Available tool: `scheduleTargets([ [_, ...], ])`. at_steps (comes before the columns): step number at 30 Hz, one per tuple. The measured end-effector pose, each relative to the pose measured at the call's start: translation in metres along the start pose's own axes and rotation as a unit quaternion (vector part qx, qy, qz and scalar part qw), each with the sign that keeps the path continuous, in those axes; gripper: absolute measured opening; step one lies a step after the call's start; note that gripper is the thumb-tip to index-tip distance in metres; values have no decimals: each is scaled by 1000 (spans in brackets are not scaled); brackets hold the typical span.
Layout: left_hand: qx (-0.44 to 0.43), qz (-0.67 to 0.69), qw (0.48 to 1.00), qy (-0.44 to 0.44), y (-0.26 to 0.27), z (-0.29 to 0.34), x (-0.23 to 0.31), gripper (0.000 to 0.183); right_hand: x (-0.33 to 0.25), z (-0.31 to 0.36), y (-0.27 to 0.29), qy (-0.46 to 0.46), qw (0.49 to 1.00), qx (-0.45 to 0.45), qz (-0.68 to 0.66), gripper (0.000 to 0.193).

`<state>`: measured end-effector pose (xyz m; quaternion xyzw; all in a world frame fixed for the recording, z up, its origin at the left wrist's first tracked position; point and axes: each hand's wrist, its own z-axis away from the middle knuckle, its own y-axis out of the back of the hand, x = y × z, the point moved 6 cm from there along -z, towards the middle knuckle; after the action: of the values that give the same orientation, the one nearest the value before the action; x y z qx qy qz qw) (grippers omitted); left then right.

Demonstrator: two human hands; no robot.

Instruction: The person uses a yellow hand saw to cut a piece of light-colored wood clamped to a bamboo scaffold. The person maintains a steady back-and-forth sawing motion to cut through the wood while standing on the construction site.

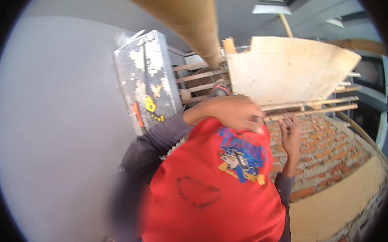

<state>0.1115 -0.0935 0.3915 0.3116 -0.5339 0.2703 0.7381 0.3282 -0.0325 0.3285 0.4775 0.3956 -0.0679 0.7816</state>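
Observation:
Across the front of my red printed top, my left hand is bent inward with its fingers curled closed. What those fingers hold, if anything, is hidden. A short gap to the right, my right hand is raised with its fingers bent and apart, and nothing shows in it. Just beyond the right fingertips run thin wooden strips, in front of a large pale plywood sheet with a notched, broken edge. Whether the right hand touches the strips, I cannot tell.
Left of centre, a paint-spotted grey ledge carries a yellow-and-black tool and an orange bar-shaped thing. A thick wooden pole rises close ahead. Wooden slats span beneath it. Brickwork and another board lie at right.

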Motion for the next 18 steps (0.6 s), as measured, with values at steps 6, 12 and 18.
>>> scheduleTargets([
  [6,358,67,842,397,-68,205,-308,31,10,15,-25,-24,999,-8,-29,11],
  [12,577,-12,462,673,-152,373,-436,60,-16,10,-7,-6,1000,-8,-16,10],
  [18,618,-21,415,667,-173,375,-462,62,-11,3,29,-39,997,20,59,16],
])
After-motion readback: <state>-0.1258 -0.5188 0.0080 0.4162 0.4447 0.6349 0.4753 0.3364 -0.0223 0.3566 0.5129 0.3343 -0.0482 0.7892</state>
